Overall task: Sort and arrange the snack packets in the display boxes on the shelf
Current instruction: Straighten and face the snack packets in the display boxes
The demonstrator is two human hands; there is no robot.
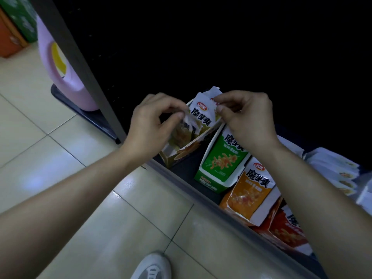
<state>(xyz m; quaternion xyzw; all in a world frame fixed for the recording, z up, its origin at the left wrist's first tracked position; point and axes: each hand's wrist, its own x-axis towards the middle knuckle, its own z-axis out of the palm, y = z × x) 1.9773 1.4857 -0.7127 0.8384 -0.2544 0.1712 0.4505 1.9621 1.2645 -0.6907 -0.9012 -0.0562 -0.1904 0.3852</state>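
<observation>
Nearest, a white shoe (pixel 154 267) stood on the tiled floor (pixel 60 158), just short of the shelf (pixel 231 216) lip. Along that shelf ran four display boxes, angled away. The red display box (pixel 285 232) came first, with the orange display box (pixel 249 194) touching it. The green display box (pixel 219 164) was next. Each showed a packet of its own colour standing upright at the front, so these three looked filled and faced, though how full they ran behind could not be told.

Further in, both hands worked over the olive display box (pixel 181 152) at the end of the row. The left hand (pixel 153 127) had its fingers curled, thumb and forefinger pinching a crumpled packet (pixel 188 122) that sat low and askew in that box. The right hand (pixel 249 117) was likewise curled, pinching the white top edge of the front packet (pixel 202 115), which stood taller and tilted toward the left hand. Judging by this, the olive box was the one in hand: its packets were inside but not yet squared up.

Beyond the right forearm a pile of white packets (pixel 332 168) lay flat on the shelf, apparently awaiting sorting, so a fair share of the work seemed left. Farthest off, past the shelf upright (pixel 84 67), stood a pink bottle (pixel 58 77); the back of the shelf was too dark to read
</observation>
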